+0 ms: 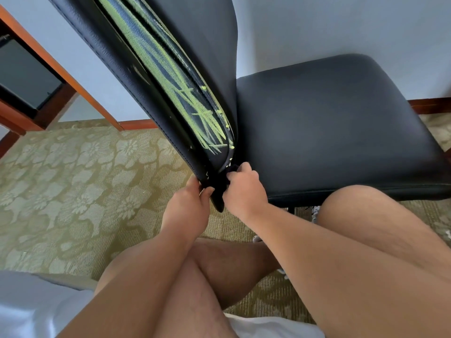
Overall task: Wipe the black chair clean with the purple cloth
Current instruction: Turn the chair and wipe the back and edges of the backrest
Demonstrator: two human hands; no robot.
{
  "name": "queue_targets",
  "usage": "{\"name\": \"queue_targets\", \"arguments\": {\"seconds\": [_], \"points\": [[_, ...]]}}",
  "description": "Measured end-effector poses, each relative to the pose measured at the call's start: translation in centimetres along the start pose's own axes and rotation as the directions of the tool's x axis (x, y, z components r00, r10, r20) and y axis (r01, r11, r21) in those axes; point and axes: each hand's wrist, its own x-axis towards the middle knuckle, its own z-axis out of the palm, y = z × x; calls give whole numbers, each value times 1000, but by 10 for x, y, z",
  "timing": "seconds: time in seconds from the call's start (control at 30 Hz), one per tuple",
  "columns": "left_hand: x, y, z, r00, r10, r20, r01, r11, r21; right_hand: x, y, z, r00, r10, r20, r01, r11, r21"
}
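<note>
The black chair (329, 123) fills the upper right, its backrest edge running from top left down to the centre. Yellow-green chalk-like scribbles (170, 76) cover that narrow edge. My left hand (189, 203) pinches the lower tip of the backrest from the left. My right hand (244, 189) is closed at the same corner, where backrest meets seat, on a dark bunched cloth (225, 181) that is mostly hidden by the fingers; its colour is hard to read.
Patterned green-beige carpet (85, 179) covers the floor on the left. A wooden furniture frame (48, 69) stands at the upper left against a pale wall. My bare knees (366, 228) press close under the seat's front edge.
</note>
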Motion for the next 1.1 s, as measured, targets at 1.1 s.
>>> {"name": "queue_targets", "arguments": {"seconds": [1.1], "points": [[-21,20,-19,992,-79,100,84,995,-51,-18,7,-20,989,141,55,-148,833,533]]}}
